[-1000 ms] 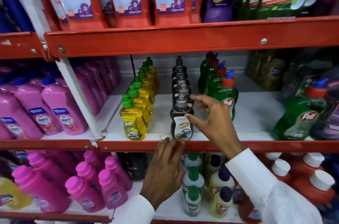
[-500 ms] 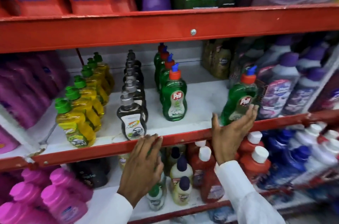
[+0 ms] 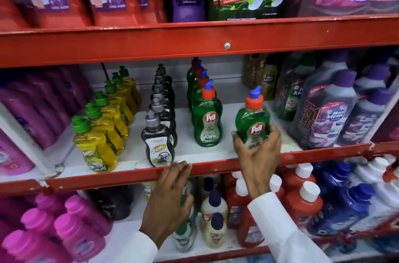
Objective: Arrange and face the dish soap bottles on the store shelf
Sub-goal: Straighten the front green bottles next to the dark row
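Right hand (image 3: 257,150) is wrapped round the lower body of a lone green Pril bottle (image 3: 252,121), thumb on the left side, fingers (image 3: 274,135) on the right; bottle upright w/ a slight tilt, label facing out, near the shelf's front edge (image 3: 216,169). Left hand (image 3: 170,191) is flat and open, fingertips resting on that red edge, holding nothing. The Pril row (image 3: 207,120) stands just left of the held bottle, running front to back, so the move probably goes leftward to the row's front; right hand is nearer.
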Tool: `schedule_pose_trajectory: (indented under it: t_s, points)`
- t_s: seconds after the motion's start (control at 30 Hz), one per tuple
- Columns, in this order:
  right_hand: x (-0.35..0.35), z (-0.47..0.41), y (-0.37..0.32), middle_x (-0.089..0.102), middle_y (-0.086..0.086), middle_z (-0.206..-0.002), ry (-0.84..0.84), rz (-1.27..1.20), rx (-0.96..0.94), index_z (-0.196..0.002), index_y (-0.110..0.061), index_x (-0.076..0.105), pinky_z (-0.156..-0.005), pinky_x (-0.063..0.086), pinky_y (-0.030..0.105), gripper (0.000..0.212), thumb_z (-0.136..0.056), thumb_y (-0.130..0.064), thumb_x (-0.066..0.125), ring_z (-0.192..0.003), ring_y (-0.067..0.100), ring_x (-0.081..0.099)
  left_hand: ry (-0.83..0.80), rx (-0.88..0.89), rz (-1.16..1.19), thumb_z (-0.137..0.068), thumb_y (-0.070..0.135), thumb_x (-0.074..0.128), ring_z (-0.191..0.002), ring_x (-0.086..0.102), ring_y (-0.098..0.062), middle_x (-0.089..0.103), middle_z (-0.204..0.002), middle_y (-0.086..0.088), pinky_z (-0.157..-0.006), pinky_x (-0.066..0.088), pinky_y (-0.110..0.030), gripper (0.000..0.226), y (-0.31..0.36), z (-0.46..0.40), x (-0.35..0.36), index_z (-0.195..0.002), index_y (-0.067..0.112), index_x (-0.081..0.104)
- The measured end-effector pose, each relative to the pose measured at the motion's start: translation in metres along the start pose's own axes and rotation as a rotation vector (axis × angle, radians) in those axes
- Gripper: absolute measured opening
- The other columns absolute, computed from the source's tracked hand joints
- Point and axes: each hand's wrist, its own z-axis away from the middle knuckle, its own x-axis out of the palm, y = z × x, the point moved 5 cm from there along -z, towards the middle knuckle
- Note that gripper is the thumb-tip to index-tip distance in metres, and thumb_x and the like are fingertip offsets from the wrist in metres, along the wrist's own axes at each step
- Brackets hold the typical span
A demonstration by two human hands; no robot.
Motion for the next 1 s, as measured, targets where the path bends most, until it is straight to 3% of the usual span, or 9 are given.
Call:
schedule_pose_trajectory:
  t_s: [0.2,0.33,0.47,0.6,0.67,0.77,0.87,0.93,1.0]
  points:
    - [0.036,0.028,-0.03,0.058,0.009,-0.128,-0.201,-0.007,0.0,-0.132,-0.012,0.043,-0.099,0.049,0.038,0.089,-0.064,-0.049,0.085,-0.117,0.025,0.054,-0.014,-0.018,-0.001,-0.075,0.025,0.073,-0.132,0.047,-0.026,0.054,-0.139,-0.005,-0.108,0.046,-0.045,0.07,0.002,0.001,-0.003,-0.14,0.013,0.05]
    - [0.047,0.033,-0.034,0.059,0.009,-0.125,-0.218,0.011,0.007,-0.129,-0.011,0.044,-0.098,0.049,0.038,0.089,-0.063,-0.054,0.084,-0.115,0.026,0.055,0.006,-0.025,-0.006,-0.072,0.024,0.076,-0.128,0.051,-0.026,0.058,-0.135,-0.004,-0.1,0.052,-0.04,0.068,0.008,0.0,-0.008,-0.136,0.014,0.053]
    - [0.047,0.028,-0.03,0.058,0.01,-0.124,-0.269,0.018,0.013,-0.129,-0.01,0.042,-0.099,0.05,0.044,0.096,-0.058,-0.057,0.086,-0.115,0.028,0.055,0.076,-0.054,0.07,-0.077,0.018,0.07,-0.119,0.052,-0.019,0.06,-0.126,-0.003,-0.098,0.05,-0.033,0.053,0.011,-0.007,-0.013,-0.129,0.012,0.059]
    - [0.042,0.025,-0.017,0.057,0.007,-0.128,-0.453,-0.029,-0.011,-0.134,-0.013,0.041,-0.1,0.052,0.044,0.096,-0.06,-0.054,0.086,-0.118,0.025,0.055,0.136,-0.107,0.188,-0.086,0.022,0.06,-0.117,0.05,-0.013,0.06,-0.125,-0.002,-0.104,0.039,-0.024,0.042,0.012,-0.021,-0.017,-0.127,0.012,0.06]
    - [0.037,0.02,-0.01,0.059,0.001,-0.13,-0.588,-0.069,-0.029,-0.138,-0.018,0.042,-0.099,0.053,0.036,0.092,-0.063,-0.048,0.086,-0.118,0.018,0.057,0.119,-0.114,0.235,-0.091,0.027,0.055,-0.123,0.048,-0.012,0.056,-0.132,-0.001,-0.109,0.033,-0.02,0.043,0.013,-0.032,-0.017,-0.132,0.014,0.056]
    - [0.03,0.008,0.001,0.063,-0.007,-0.126,-0.777,-0.02,-0.115,-0.139,-0.018,0.046,-0.094,0.045,0.016,0.074,-0.075,-0.028,0.083,-0.114,0.01,0.059,0.041,-0.104,0.314,-0.094,0.036,0.054,-0.127,0.048,-0.013,0.052,-0.14,0.0,-0.111,0.036,-0.028,0.05,0.016,-0.053,-0.011,-0.14,0.017,0.047]
    - [0.032,-0.004,0.017,0.069,-0.001,-0.124,-0.87,0.039,-0.168,-0.134,-0.017,0.054,-0.101,0.052,0.03,0.056,-0.082,-0.014,0.076,-0.114,0.015,0.066,-0.024,-0.15,0.424,-0.089,0.049,0.059,-0.123,0.055,-0.015,0.058,-0.137,-0.002,-0.106,0.046,-0.034,0.062,0.016,-0.072,-0.006,-0.14,0.017,0.045]
    - [0.035,-0.01,0.024,0.073,-0.001,-0.118,-0.849,0.04,-0.18,-0.127,-0.019,0.059,-0.097,0.056,0.039,0.046,-0.084,-0.014,0.074,-0.108,0.013,0.069,-0.022,-0.197,0.494,-0.085,0.047,0.069,-0.113,0.061,-0.011,0.065,-0.13,-0.001,-0.098,0.049,-0.021,0.064,0.015,-0.082,-0.005,-0.136,0.015,0.05]
    - [0.039,-0.013,0.027,0.074,-0.003,-0.116,-0.833,0.024,-0.17,-0.124,-0.018,0.062,-0.094,0.057,0.038,0.043,-0.083,-0.018,0.076,-0.105,0.01,0.07,-0.008,-0.242,0.549,-0.081,0.039,0.077,-0.103,0.066,-0.006,0.071,-0.12,0.0,-0.091,0.052,-0.015,0.06,0.012,-0.087,-0.004,-0.13,0.014,0.055]
